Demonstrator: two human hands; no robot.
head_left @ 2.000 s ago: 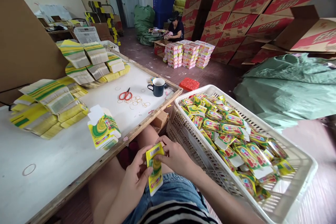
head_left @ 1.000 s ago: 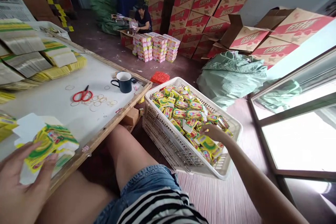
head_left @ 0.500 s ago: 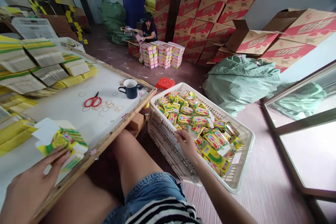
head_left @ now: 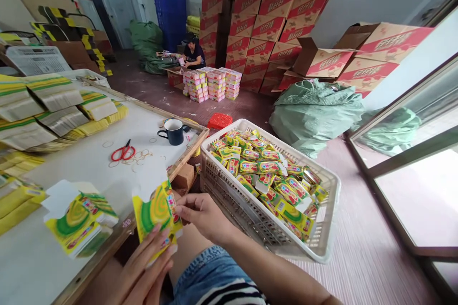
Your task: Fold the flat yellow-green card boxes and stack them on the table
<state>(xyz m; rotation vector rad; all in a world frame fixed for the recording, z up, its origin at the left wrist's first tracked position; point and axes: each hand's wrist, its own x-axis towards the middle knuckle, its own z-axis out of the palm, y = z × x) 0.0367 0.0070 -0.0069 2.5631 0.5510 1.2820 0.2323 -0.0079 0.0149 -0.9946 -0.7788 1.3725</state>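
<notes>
Where beneath fingers (head_left: 141,250), yellow carton (head_left: 154,210) hidden.

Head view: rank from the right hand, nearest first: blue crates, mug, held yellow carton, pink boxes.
1. Yellow carton, touching the right hand.
2. Mug, ahead, near the far corner of the table.
3. Pink boxes, beyond the table.
4. Blue crates, farthest back.

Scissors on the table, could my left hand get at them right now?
Probably yes, but it would have to let go first: the left hand holds a carton. Nothing covers the scissors; rubber bands lie beside them.
</notes>
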